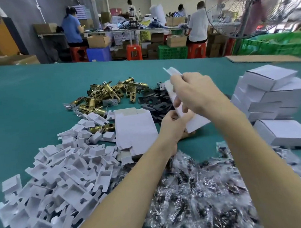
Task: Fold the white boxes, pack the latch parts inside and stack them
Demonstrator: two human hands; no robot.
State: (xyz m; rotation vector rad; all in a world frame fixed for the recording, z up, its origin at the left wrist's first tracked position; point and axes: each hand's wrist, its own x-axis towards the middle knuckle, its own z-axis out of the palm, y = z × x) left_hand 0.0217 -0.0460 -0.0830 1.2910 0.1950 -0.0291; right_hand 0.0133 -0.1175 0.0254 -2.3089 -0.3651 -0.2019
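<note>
Head view. My left hand (172,128) and my right hand (196,94) both hold one white box blank (195,123) above the green table (28,105), centre-right in the scene. My right-hand fingers (178,100) curl over the blank's upper part, thumb side toward the far end, where a small flap (172,71) sticks up. My left-hand fingers pinch the blank's near lower edge (the fingertips themselves are partly hidden behind the card). The blank is tilted, not yet squared into a box.

Just left of my hands lies a flat stack of unfolded blanks (135,131). Far of that stack sits a heap of brass latch bolts (107,95), and to its right, touching it, a heap of black strike plates (156,100). Near left, a large pile of white card inserts (61,176) spreads across the table. Near, under my forearms, lie clear plastic bags holding dark small parts (198,200) (contents blurred). At the right edge, finished white boxes (268,93) are stacked in layers, with one more closed box (288,133) lying nearer.
</note>
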